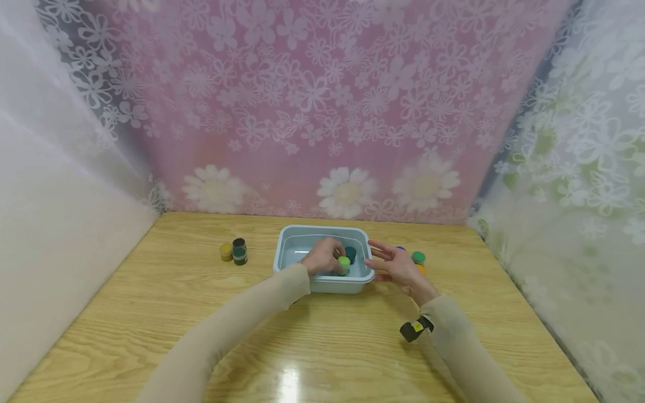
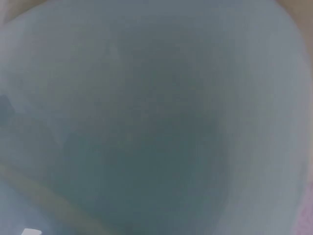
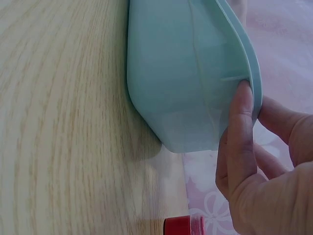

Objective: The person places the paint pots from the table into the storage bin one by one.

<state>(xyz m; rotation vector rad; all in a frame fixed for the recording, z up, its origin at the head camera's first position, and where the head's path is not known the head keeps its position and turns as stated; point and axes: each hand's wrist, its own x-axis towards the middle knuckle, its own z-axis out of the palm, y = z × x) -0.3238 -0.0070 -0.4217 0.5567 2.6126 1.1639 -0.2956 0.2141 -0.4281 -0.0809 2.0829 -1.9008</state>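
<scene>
A light blue basin stands on the wooden table, and its wall fills much of the right wrist view. Inside it, my left hand holds a small jar with a light green top. Right beside that is a dark teal jar. At the basin's right end, my right hand grips the rim, some fingers lying against the outer wall. The left wrist view shows only a blurred blue-grey surface, with no fingers visible.
Left of the basin stand a yellow jar and dark jars. Behind my right hand are a green-topped jar, something orange and something blue. A red-capped jar shows in the right wrist view.
</scene>
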